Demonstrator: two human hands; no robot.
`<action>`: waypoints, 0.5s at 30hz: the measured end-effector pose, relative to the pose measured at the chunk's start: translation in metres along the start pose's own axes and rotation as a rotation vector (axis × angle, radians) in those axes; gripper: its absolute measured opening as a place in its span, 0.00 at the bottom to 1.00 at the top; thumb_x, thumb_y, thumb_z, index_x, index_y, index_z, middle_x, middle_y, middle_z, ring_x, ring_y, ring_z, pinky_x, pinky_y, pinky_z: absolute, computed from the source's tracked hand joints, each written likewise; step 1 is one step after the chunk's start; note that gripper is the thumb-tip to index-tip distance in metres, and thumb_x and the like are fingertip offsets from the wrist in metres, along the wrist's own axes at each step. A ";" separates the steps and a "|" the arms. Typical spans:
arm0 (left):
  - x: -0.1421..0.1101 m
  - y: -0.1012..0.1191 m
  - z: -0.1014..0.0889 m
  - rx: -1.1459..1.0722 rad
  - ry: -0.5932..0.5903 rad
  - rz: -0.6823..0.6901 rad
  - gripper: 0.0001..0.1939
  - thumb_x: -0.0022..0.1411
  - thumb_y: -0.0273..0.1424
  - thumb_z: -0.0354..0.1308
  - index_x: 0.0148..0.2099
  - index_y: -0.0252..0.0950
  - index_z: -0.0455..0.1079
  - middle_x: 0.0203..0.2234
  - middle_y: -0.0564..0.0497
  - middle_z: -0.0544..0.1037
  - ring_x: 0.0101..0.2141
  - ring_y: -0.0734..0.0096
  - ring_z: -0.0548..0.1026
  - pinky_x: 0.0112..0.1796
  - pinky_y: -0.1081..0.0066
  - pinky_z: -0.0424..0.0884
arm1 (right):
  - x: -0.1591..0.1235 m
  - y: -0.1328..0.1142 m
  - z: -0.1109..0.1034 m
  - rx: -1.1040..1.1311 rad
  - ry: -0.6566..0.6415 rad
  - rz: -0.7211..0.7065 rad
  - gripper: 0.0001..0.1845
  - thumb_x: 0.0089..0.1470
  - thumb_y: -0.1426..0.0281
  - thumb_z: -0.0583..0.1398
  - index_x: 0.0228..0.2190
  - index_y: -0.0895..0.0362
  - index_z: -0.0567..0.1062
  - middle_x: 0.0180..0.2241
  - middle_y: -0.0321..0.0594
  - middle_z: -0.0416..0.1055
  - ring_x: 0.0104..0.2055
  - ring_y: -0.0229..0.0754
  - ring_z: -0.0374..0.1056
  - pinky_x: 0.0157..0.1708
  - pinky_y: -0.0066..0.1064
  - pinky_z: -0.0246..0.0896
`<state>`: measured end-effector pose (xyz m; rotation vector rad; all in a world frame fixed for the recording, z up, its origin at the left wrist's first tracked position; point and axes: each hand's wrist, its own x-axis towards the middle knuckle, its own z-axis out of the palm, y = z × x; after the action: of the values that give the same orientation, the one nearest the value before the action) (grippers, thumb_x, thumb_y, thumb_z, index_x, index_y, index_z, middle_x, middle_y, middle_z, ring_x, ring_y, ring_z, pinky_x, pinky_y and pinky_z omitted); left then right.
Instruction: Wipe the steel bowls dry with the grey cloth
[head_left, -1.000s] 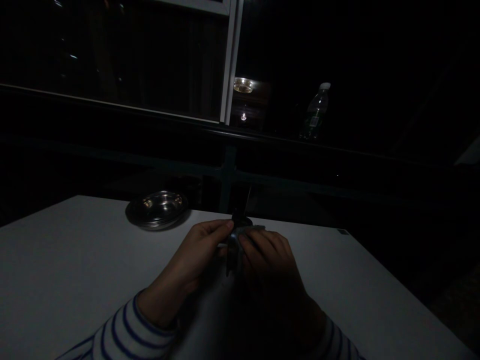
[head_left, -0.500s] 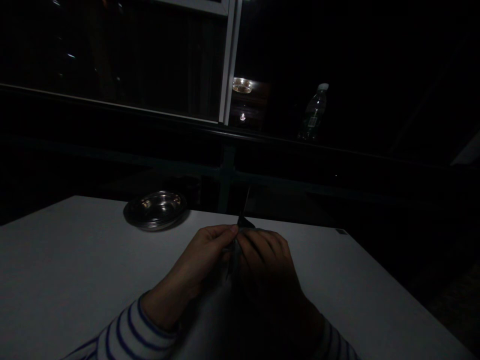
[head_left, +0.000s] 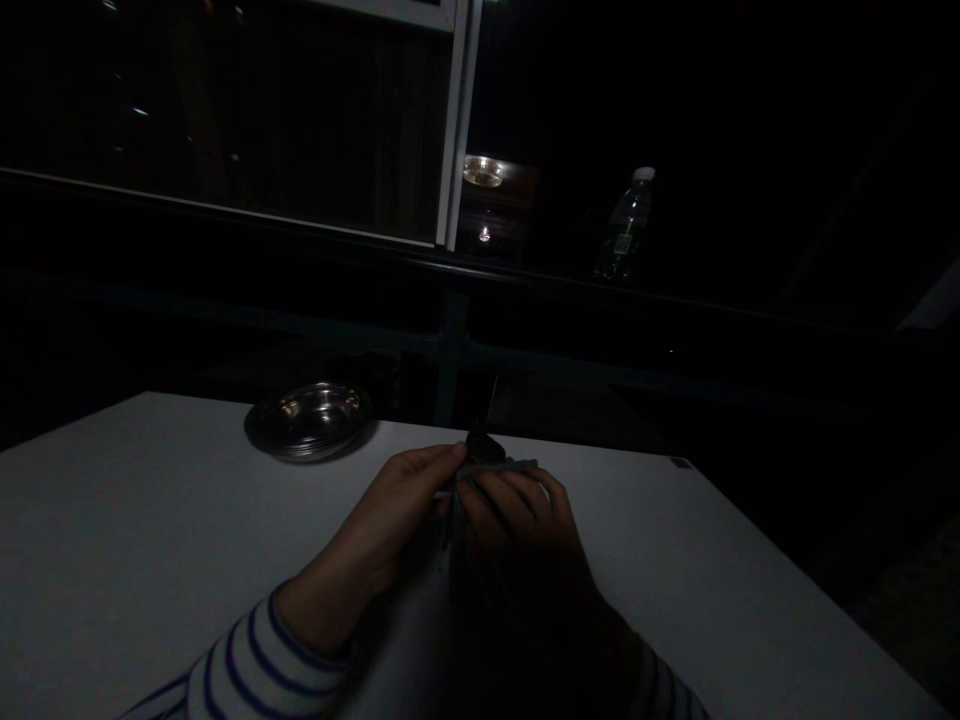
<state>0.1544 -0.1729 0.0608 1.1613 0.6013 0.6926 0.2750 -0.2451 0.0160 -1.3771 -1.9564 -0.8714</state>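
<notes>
Left hand (head_left: 397, 502) is pinching a dark object (head_left: 486, 449), seemingly steadying it; right hand (head_left: 529, 535) is clamping fingers on grey cloth (head_left: 519, 465) alongside.

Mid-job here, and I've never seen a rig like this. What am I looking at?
There is no machine: these are a person's bare hands, seen by one head-worn camera looking forward and down. The left hand pinches a dark object, too dim to identify. The right hand holds what looks like a grey cloth against it. On the white table, stacked metal bowls sit near the far edge, left of the hands. Beyond the table is a bottle.
</notes>
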 end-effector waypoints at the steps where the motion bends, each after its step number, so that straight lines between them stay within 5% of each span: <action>1: 0.000 0.000 0.000 -0.001 -0.014 0.007 0.14 0.53 0.37 0.56 0.39 0.35 0.73 0.29 0.49 0.78 0.29 0.70 0.73 0.33 0.73 0.65 | 0.000 0.000 0.000 -0.004 0.003 0.006 0.16 0.55 0.69 0.50 0.44 0.61 0.67 0.44 0.42 0.67 0.46 0.43 0.58 0.48 0.43 0.46; 15: 0.000 -0.004 0.001 0.112 -0.191 0.060 0.13 0.53 0.35 0.55 0.38 0.33 0.75 0.24 0.50 0.76 0.27 0.70 0.70 0.34 0.71 0.63 | 0.006 0.020 -0.010 -0.003 -0.033 0.188 0.18 0.57 0.69 0.47 0.44 0.63 0.68 0.43 0.46 0.67 0.43 0.44 0.59 0.43 0.39 0.52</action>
<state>0.1557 -0.1749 0.0570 1.3374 0.4493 0.5966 0.2932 -0.2446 0.0302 -1.5570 -1.8143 -0.7676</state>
